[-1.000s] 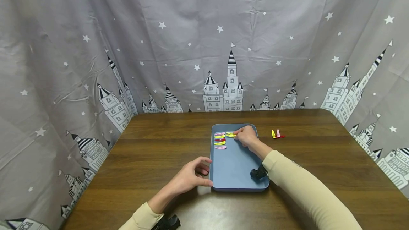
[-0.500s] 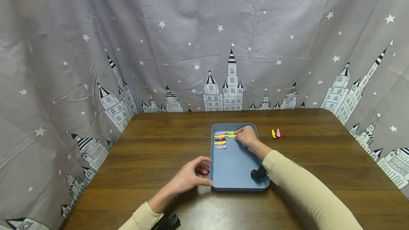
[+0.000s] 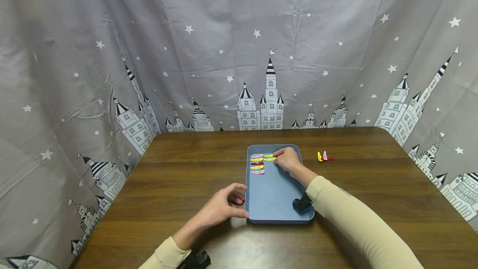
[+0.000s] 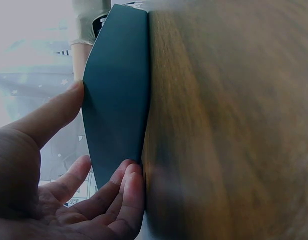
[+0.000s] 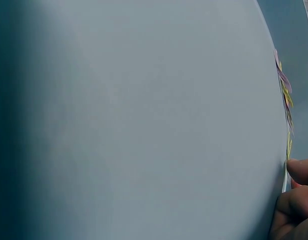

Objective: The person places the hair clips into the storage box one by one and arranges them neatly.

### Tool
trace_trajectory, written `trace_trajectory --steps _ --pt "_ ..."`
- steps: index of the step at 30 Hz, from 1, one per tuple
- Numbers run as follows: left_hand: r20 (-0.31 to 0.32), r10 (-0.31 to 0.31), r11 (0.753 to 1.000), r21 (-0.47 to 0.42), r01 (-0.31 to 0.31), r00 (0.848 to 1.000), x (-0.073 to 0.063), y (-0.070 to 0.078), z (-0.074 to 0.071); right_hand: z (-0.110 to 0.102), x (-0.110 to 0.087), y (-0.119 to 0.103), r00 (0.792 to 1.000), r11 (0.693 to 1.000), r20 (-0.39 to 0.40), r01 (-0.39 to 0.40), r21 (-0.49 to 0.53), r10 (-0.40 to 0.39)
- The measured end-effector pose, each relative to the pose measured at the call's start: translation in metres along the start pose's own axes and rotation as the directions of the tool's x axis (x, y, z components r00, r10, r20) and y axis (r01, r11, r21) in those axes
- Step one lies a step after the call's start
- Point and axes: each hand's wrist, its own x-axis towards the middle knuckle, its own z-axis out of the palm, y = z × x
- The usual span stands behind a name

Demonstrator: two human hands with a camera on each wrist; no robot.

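Observation:
A blue-grey tray (image 3: 276, 194) lies on the wooden table. Along its left side runs a column of snap hair clips in pink, yellow and red, with a pink clip (image 3: 257, 172) nearest me. Beside the column's top lie two yellow hair clips (image 3: 269, 159), one above the other. At the right end of these, my right hand (image 3: 288, 160) pinches the lower yellow clip; the fingertips partly hide it. In the right wrist view, the thumb (image 5: 301, 171) meets a yellow clip's end. My left hand (image 3: 220, 206) rests against the tray's left wall, thumb (image 4: 68, 102) at the rim, fingers spread.
Right of the tray, a yellow clip (image 3: 319, 157), a pink clip (image 3: 325, 155) and a red clip (image 3: 328, 160) lie close together on the table (image 3: 373, 177). A grey curtain (image 3: 209, 53) printed with castles and stars hangs behind the table.

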Motion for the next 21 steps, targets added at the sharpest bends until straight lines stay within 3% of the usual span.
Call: trace_trajectory --steps 11,21 --pt "-0.001 -0.005 1.000 -0.003 0.005 1.000 -0.001 0.001 0.000 -0.003 -0.002 -0.001 1.000 1.000 -0.002 -0.014 0.014 0.014" --pt "-0.003 0.005 1.000 -0.003 -0.005 1.000 -0.001 0.000 0.000 -0.019 -0.006 -0.010 1.000 0.996 0.019 -0.027 0.085 0.025"
